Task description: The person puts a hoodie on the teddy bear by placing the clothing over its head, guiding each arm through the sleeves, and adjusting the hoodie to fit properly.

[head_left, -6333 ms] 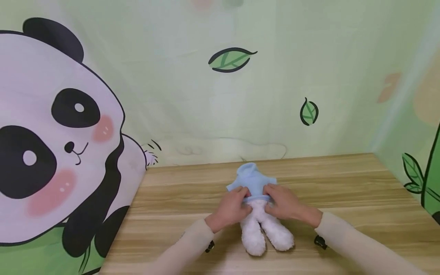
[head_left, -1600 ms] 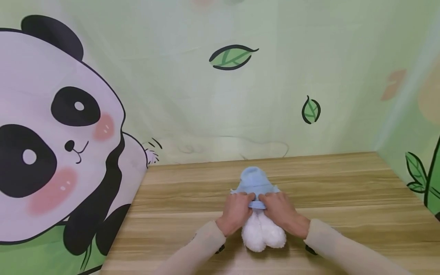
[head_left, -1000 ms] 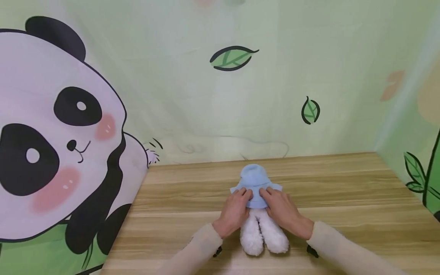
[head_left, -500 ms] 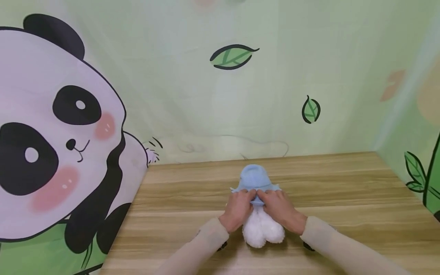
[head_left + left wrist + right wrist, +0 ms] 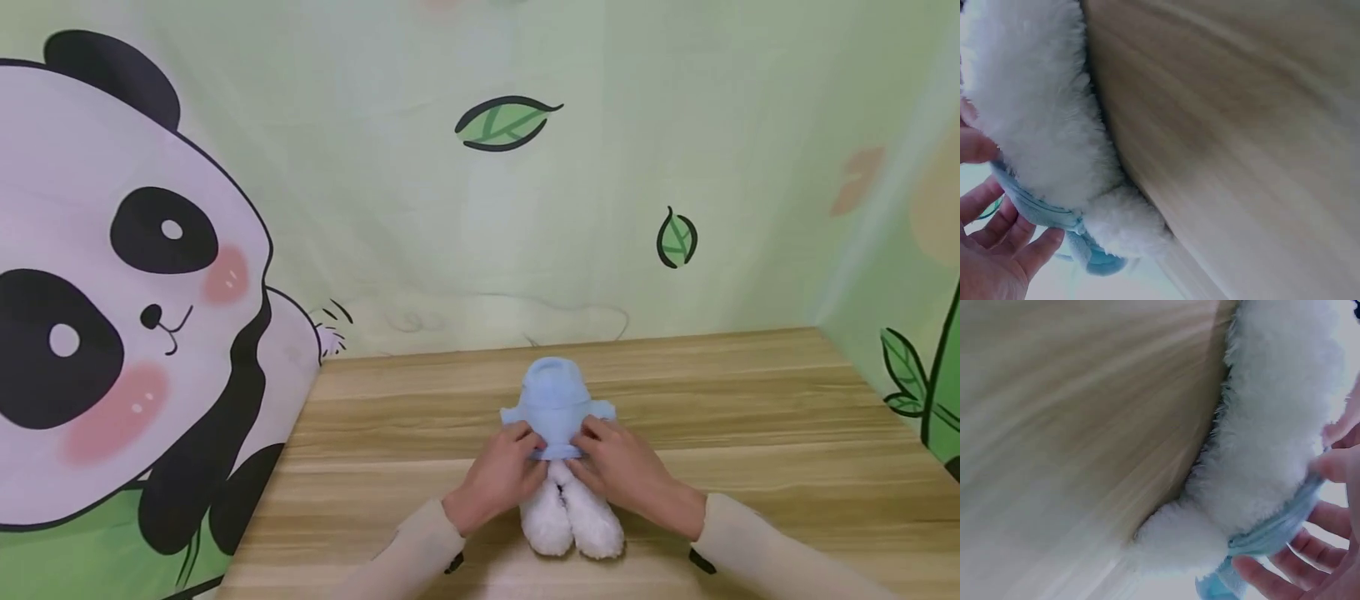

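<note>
On its back or front, a white fluffy plush toy point(image 5: 546, 525) lies at the table's middle, its two legs toward me. A small light-blue hoodie point(image 5: 557, 400) covers its upper part, with the hood at the far end and short sleeves sticking out sideways. My left hand point(image 5: 501, 468) pinches the left side of the hem between thumb and fingers. Opposite it, my right hand point(image 5: 628, 468) grips the hem's right side. Both wrist views show thumbs at the ribbed blue edge point(image 5: 1041, 209), fingers spread along the cloth and white fur beside it point(image 5: 1272, 425).
A wood-grain table point(image 5: 390, 425) carries the toy. Behind it hangs a pale green backdrop point(image 5: 390, 208) printed with leaves and a large panda point(image 5: 67, 208) at the left. Another printed panel point(image 5: 900, 275) stands along the right edge.
My hands have parted from the hem's middle to its two sides. The toy's legs, bunched up half a second ago, stretch out again. The hem sits lower than several seconds ago.
</note>
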Demonstrator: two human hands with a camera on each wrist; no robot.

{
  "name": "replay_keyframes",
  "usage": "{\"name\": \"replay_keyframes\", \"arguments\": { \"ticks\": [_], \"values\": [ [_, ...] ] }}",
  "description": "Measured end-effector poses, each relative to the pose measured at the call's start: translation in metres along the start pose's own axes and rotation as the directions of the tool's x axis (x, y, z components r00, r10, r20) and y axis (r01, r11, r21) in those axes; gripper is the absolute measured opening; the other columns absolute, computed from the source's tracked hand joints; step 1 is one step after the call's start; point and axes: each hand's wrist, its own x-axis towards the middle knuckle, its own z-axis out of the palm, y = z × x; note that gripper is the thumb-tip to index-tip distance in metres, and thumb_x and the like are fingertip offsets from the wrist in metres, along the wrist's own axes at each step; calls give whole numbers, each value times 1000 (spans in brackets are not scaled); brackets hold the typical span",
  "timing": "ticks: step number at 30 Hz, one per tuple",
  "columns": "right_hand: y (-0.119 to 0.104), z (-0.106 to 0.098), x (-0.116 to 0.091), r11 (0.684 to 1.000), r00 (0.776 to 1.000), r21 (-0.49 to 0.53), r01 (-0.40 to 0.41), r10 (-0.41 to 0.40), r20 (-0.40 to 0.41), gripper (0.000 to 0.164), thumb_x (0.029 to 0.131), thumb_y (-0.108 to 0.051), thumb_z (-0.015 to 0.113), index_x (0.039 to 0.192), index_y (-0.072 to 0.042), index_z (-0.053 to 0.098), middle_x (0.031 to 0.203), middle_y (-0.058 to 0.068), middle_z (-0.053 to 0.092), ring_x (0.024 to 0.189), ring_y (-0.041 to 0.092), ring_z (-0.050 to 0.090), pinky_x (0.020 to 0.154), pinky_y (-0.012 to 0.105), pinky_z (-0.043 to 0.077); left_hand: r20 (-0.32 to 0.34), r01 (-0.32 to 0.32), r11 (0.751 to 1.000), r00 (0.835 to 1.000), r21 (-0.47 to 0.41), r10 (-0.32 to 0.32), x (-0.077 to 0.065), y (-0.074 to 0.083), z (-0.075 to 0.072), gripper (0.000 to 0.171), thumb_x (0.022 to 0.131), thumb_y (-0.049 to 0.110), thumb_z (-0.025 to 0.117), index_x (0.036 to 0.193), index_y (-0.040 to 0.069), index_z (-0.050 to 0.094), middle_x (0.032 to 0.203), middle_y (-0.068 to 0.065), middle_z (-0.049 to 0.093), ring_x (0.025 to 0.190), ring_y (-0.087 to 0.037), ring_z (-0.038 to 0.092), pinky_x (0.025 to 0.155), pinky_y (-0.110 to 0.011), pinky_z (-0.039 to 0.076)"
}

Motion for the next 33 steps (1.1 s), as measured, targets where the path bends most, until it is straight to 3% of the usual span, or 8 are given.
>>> {"name": "replay_keyframes", "arguments": {
  "ticks": [5,10,13,18,24,28,33],
  "values": [
    [6,-3,-5,997,998,81,18,-14,-54,7,87,-19,74,82,-15,70,84,-4,59,76,11,53,62,25,48,-20,-29,999,999,-29,29,-7,0,-4,5,91,15,69,96,13,70,99,2,62,92,-13,58,82,-25,51],
    [9,0,-9,996,998,92,20,-15,-63,18,79,-19,81,77,-19,64,76,-8,58,68,7,52,59,22,45,-25,-34,999,999,-3,34,-8,1,-5,7,88,15,73,90,16,67,92,5,63,84,-10,60,74,-22,50],
    [10,-2,-8,995,997,102,-7,14,-70,15,82,-24,79,74,-21,66,76,-9,58,64,4,50,56,19,43,-7,0,999,1000,-45,0,-5,-1,-10,3,93,17,67,96,16,68,92,5,67,78,-7,60,68,-18,50],
    [19,-6,7,989,993,143,-47,62,-98,16,86,-23,74,73,-18,66,70,-9,59,58,2,50,52,18,41,8,69,989,998,-133,-69,10,-7,-19,11,99,15,57,103,13,67,94,2,72,78,-5,63,69,-17,50],
    [27,-11,29,974,985,198,-110,134,-108,13,86,-19,72,75,-18,65,63,-11,56,54,-1,45,49,18,37,-5,121,975,992,-186,-124,29,-16,-25,12,97,13,57,102,11,68,88,1,71,71,-5,59,63,-17,48],
    [32,-13,44,973,983,185,-135,154,-95,2,87,-15,71,88,-13,70,76,-4,64,63,8,58,53,23,45,-43,135,977,989,-166,-144,43,-23,-27,13,95,10,59,102,8,70,89,-1,69,77,-10,62,68,-22,50],
    [38,-12,60,974,988,173,-146,151,-16,15,88,-13,72,103,-10,72,100,4,70,86,20,68,69,36,55,-33,174,972,983,-158,-181,59,-31,-26,17,95,12,61,109,8,71,103,-5,68,89,-20,67,76,-31,54]
  ]
}}
